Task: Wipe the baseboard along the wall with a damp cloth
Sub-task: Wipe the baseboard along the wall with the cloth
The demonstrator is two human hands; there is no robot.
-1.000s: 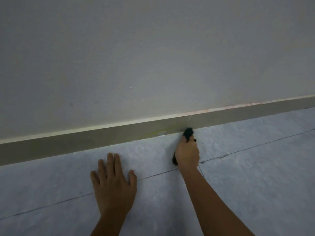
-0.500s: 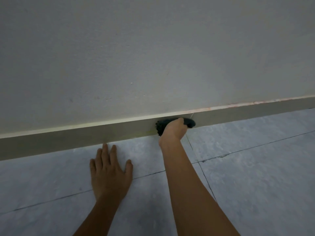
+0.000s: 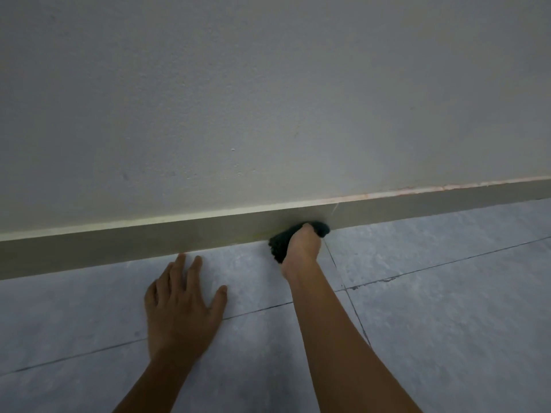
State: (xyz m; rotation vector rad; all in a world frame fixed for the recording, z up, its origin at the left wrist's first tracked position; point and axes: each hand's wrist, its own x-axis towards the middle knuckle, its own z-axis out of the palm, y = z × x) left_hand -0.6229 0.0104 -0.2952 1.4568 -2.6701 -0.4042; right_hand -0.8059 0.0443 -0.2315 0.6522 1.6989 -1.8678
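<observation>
A grey-olive baseboard (image 3: 149, 242) runs along the foot of the pale wall (image 3: 268, 99), sloping up to the right. My right hand (image 3: 302, 247) is shut on a dark green cloth (image 3: 280, 242) and presses it against the baseboard's lower edge, where it meets the floor. The cloth shows on both sides of the hand; its middle is hidden under my fingers. My left hand (image 3: 182, 305) lies flat on the floor tiles with fingers spread, its fingertips just short of the baseboard.
The floor (image 3: 447, 308) is blue-grey tile with dark grout lines. A reddish stain marks the baseboard's top edge (image 3: 417, 190) to the right. A yellowish smear (image 3: 262, 234) sits on the baseboard just left of the cloth.
My right hand went from the floor up to the baseboard with the cloth and now presses it lower, at the floor joint. The left hand stays flat on the tiles.
</observation>
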